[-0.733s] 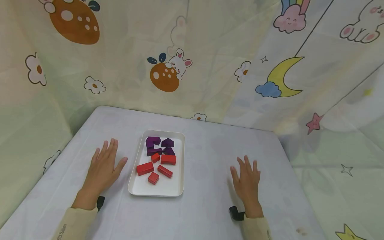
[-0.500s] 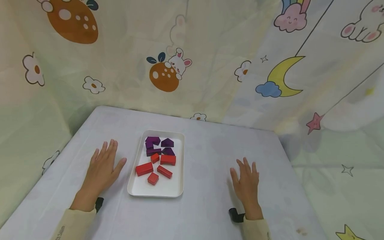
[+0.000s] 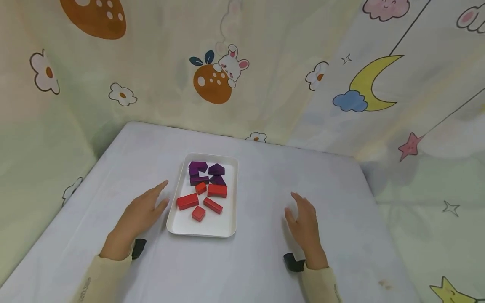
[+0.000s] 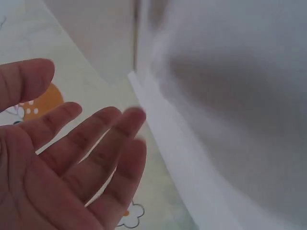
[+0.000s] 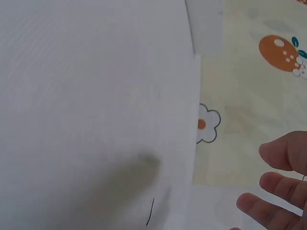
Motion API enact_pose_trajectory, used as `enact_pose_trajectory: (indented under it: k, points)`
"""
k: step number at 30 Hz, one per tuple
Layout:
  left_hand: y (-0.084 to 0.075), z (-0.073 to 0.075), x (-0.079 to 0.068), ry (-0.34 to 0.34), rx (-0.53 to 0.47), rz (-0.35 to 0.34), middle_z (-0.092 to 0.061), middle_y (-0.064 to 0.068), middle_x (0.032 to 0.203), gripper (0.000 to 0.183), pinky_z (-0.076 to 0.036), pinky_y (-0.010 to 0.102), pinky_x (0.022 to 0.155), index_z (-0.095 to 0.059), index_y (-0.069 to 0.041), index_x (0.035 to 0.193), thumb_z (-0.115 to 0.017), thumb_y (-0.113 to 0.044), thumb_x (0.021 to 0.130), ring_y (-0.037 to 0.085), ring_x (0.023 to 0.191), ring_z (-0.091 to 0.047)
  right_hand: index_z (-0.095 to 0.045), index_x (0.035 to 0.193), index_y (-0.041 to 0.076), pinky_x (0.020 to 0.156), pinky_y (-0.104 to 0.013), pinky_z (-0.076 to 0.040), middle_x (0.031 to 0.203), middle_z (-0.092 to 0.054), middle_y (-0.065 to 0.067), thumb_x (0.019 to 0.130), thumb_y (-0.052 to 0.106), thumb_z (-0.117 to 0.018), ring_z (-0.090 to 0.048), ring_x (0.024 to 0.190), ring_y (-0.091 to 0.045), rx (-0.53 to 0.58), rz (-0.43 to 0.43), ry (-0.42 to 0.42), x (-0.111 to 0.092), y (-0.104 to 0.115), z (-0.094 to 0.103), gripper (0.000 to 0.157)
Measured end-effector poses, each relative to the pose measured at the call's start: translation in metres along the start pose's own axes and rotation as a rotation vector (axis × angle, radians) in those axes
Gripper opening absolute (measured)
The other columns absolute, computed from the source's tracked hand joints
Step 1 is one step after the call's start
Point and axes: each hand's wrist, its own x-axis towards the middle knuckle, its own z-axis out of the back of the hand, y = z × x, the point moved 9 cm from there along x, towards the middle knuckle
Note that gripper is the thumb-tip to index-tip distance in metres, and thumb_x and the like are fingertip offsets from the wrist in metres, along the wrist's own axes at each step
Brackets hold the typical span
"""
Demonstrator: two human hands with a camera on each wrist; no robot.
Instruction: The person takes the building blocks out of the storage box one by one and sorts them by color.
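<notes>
A white tray [image 3: 219, 225] lies on the table in the head view, left of centre. Purple blocks [image 3: 216, 169] of angular shapes fill its far part, and red blocks [image 3: 187, 201] lie across its middle. Just left of the tray rim is my left hand [image 3: 136, 216], fingers extended and thumb apart, holding nothing. My right hand [image 3: 306, 225] is held well to the right of the tray, its fingers loosely bent and free of any object. In the left wrist view the palm of the left hand [image 4: 72, 167] shows; in the right wrist view the right thumb [image 5: 285, 152] and some fingers appear.
A white cloth covers the table [image 3: 265, 261]. Behind it and at both sides hangs a patterned curtain [image 3: 159, 63] with cartoon prints. Each wrist carries a small black camera mount, such as the one [image 3: 293, 263] on the right.
The left hand has moved right, closer to the tray, and turned more edge-on. The right hand has rotated inward, its fingers bending. The head view has shifted slightly; the blocks keep their layout.
</notes>
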Motion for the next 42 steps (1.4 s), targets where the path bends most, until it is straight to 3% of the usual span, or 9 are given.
enact_pose_trajectory:
  k: [4,10,15,25,35,42]
  points:
    - [0.001,-0.013,0.006,0.090,-0.150,0.048,-0.047,0.031,0.160,0.069,-0.053,0.067,0.102,-0.031,-0.005,0.170,-0.061,-0.021,0.110,0.050,0.134,-0.058,-0.054,0.153,-0.004,0.119,-0.069,-0.035,0.155,-0.055,-0.029,0.102,0.006,-0.069,-0.042,0.147,-0.053,0.016,0.009,0.046,0.008,0.017,-0.012,0.054]
    - [0.002,-0.024,0.014,0.121,-0.296,0.025,-0.046,0.027,0.163,0.066,-0.062,0.052,0.093,-0.035,-0.005,0.168,-0.061,-0.015,0.109,0.047,0.130,-0.063,-0.059,0.149,-0.003,0.115,-0.063,-0.043,0.149,-0.061,-0.026,0.100,0.006,-0.073,-0.053,0.141,-0.048,0.016,0.080,0.092,0.014,0.053,-0.032,0.052]
    - [0.007,-0.030,0.017,0.159,-0.371,0.052,-0.047,0.025,0.163,0.063,-0.062,0.050,0.095,-0.037,-0.008,0.168,-0.059,-0.014,0.109,0.046,0.132,-0.061,-0.063,0.146,-0.002,0.113,-0.060,-0.048,0.146,-0.065,-0.022,0.100,0.007,-0.075,-0.059,0.137,-0.044,0.034,0.136,0.146,0.018,0.086,-0.051,0.048]
    - [0.018,-0.036,0.018,0.175,-0.439,0.102,-0.046,0.023,0.164,0.062,-0.062,0.048,0.095,-0.039,-0.013,0.169,-0.059,-0.016,0.110,0.046,0.136,-0.056,-0.067,0.143,0.005,0.105,-0.051,-0.056,0.135,-0.073,-0.014,0.100,0.009,-0.078,-0.068,0.124,-0.033,0.018,0.154,0.325,0.025,0.135,-0.096,0.045]
    - [0.016,-0.043,0.022,0.200,-0.472,0.089,-0.044,0.021,0.167,0.065,-0.063,0.044,0.091,-0.038,-0.015,0.170,-0.060,-0.015,0.109,0.045,0.134,-0.058,-0.071,0.138,0.006,0.112,-0.053,-0.050,0.124,-0.077,-0.012,0.094,0.013,-0.086,-0.072,0.114,-0.029,-0.024,0.180,0.438,0.025,0.147,-0.131,0.048]
    - [0.014,-0.039,0.016,0.245,-0.411,0.099,-0.043,0.028,0.165,0.076,-0.060,0.055,0.097,-0.030,-0.016,0.172,-0.064,-0.010,0.104,0.051,0.141,-0.053,-0.079,0.124,0.004,0.088,-0.039,-0.058,0.100,-0.080,-0.009,0.092,0.014,-0.089,-0.067,0.082,-0.020,-0.134,0.265,0.428,0.031,0.155,-0.148,0.035]
